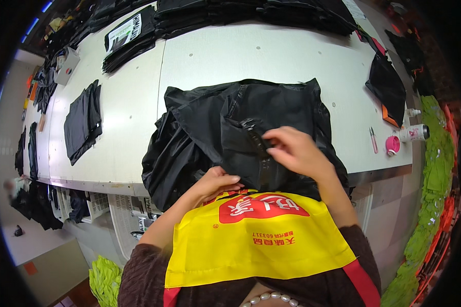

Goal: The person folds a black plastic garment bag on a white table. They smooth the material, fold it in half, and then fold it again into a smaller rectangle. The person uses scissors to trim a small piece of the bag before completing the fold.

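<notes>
Black garment [246,128] spread in a rumpled heap on the white worktable [271,56], at the near edge, its glossy fabric partly hanging over toward the yellow apron [251,240]. Right hand [294,151] over the garment's middle, thumb and forefinger pinched shut on a small black plastic buckle [253,134] — the other fingers curled loosely beside it. Left hand [215,184] lower, at the garment's near hem just above the apron, fingers closed on a fold of the cloth; how firmly, cannot tell, since the fingertips are tucked under the fabric.

Left of the garment, well apart, a smaller folded black piece [83,122] flat on the tabletop. Beyond the garment, along the table's far edge, stacks of folded black garments [256,13], one stack topped with a printed paper sheet [123,33]. Right of the garment, near the table's right edge, a black pouch with an orange edge [388,88]. Nearer than the pouch, a white spray can [414,133] lying on its side, a pink round cap [393,145] just beside it, and a slim pen-like thing [373,139] to the cap's left. Below the right edge of the table, bright green fabric [438,169] piled — more of it low on the left, beside the dark brown sleeve [141,276].
</notes>
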`<state>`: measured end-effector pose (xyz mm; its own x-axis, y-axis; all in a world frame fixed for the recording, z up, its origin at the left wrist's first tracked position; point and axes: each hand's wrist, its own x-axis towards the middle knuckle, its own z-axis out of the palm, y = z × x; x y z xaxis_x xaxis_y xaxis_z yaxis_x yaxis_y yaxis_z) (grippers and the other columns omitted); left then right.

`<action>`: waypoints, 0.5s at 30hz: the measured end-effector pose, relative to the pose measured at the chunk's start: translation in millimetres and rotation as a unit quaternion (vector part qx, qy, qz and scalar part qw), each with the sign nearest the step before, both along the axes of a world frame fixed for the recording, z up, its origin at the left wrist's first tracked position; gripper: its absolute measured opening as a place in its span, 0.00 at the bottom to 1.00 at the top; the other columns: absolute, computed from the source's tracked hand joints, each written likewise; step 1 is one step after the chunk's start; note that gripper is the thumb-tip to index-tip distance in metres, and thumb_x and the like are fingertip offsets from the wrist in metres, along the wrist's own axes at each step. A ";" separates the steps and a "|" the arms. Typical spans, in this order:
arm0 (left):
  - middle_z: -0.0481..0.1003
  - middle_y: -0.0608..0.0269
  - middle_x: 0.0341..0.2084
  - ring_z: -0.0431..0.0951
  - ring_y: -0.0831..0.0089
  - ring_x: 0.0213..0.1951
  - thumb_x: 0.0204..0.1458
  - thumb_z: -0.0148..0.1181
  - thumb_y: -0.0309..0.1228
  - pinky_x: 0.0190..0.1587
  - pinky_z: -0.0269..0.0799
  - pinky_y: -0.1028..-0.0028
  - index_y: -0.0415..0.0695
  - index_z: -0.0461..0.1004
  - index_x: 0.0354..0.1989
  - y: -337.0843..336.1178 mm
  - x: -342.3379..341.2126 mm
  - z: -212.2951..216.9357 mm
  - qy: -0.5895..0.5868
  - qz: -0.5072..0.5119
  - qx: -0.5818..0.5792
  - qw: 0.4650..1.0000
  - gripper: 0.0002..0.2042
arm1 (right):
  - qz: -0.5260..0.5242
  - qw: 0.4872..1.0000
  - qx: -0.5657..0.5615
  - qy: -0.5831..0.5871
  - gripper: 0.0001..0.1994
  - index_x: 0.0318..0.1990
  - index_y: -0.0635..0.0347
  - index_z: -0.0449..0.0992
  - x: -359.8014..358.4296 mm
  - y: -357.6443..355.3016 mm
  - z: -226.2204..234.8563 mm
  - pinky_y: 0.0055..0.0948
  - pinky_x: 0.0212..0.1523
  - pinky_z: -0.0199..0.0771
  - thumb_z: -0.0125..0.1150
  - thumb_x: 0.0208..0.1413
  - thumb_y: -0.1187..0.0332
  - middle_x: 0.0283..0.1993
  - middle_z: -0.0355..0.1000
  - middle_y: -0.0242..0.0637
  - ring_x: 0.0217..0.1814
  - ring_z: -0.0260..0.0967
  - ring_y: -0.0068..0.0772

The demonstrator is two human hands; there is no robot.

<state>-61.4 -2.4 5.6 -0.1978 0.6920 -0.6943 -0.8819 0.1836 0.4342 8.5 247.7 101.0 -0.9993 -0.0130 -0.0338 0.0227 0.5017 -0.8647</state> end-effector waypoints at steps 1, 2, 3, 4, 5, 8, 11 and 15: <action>0.76 0.58 0.28 0.79 0.73 0.26 0.46 0.62 0.24 0.31 0.77 0.79 0.35 0.72 0.40 11.1 4.7 5.7 0.039 -0.024 -0.061 0.997 0.12 | 0.056 0.998 0.025 0.021 0.11 0.39 0.64 0.72 -13.2 -10.6 -27.7 0.35 0.34 0.72 0.56 0.44 0.77 0.37 0.71 0.45 0.33 0.72 0.42; 0.74 0.59 0.22 0.78 0.72 0.22 0.47 0.60 0.25 0.26 0.76 0.78 0.36 0.72 0.33 18.4 7.6 22.8 0.034 0.017 -0.028 0.999 0.07 | 0.187 0.975 0.105 -0.048 0.11 0.40 0.64 0.72 -29.1 -21.6 -52.5 0.35 0.36 0.72 0.56 0.47 0.72 0.40 0.71 0.46 0.35 0.73 0.42; 0.73 0.59 0.15 0.76 0.72 0.18 0.48 0.59 0.26 0.22 0.74 0.78 0.37 0.72 0.25 23.7 9.4 45.8 0.031 0.059 0.006 0.998 0.05 | 0.271 0.929 0.140 -0.209 0.14 0.41 0.61 0.74 -41.6 -41.4 -68.6 0.37 0.41 0.71 0.55 0.48 0.65 0.44 0.72 0.46 0.45 0.71 0.46; 0.68 0.60 0.08 0.75 0.68 0.14 0.49 0.55 0.25 0.16 0.69 0.78 0.41 0.65 0.12 30.2 5.9 74.3 0.034 0.108 0.122 0.986 0.14 | 0.260 0.909 0.136 -0.297 0.15 0.44 0.60 0.75 -41.6 -59.8 -93.1 0.35 0.45 0.70 0.54 0.49 0.64 0.48 0.71 0.45 0.50 0.69 0.43; 0.67 0.59 0.08 0.72 0.66 0.11 0.48 0.52 0.22 0.14 0.65 0.76 0.42 0.60 0.10 28.7 0.5 109.7 0.107 0.098 0.224 0.964 0.16 | 0.303 0.911 0.181 -0.214 0.17 0.46 0.58 0.75 -42.1 -67.0 -154.7 0.35 0.47 0.69 0.52 0.51 0.61 0.49 0.71 0.46 0.52 0.69 0.43; 0.72 0.53 0.14 0.74 0.65 0.17 0.48 0.53 0.23 0.22 0.71 0.73 0.39 0.62 0.13 4.4 -36.1 128.7 0.325 0.122 0.325 0.880 0.13 | 0.333 0.872 0.260 -0.246 0.17 0.45 0.57 0.75 -37.8 -90.0 -126.5 0.36 0.47 0.69 0.52 0.51 0.60 0.48 0.71 0.47 0.51 0.69 0.43; 0.75 0.52 0.36 0.76 0.62 0.43 0.46 0.59 0.27 0.46 0.70 0.69 0.37 0.73 0.27 -17.2 -43.0 83.8 0.590 0.026 0.061 0.805 0.06 | 0.346 0.847 0.303 -0.267 0.17 0.45 0.57 0.75 -41.2 -90.3 -83.3 0.36 0.46 0.69 0.51 0.51 0.59 0.48 0.71 0.47 0.51 0.69 0.43; 0.68 0.58 0.51 0.60 0.59 0.60 0.39 0.66 0.34 0.63 0.44 0.52 0.46 0.66 0.54 2.0 -32.9 83.2 0.851 -0.210 -0.049 0.478 0.30 | 0.255 0.918 0.240 -0.186 0.15 0.43 0.62 0.75 -17.4 -70.1 -87.4 0.37 0.46 0.68 0.54 0.49 0.64 0.44 0.72 0.46 0.48 0.69 0.45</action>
<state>-94.3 -0.3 88.7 -0.3919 0.8997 0.1923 0.8583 0.2823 0.4285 -8.9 177.6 13.6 -0.7858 -0.3701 -0.4956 -0.0717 0.8503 -0.5214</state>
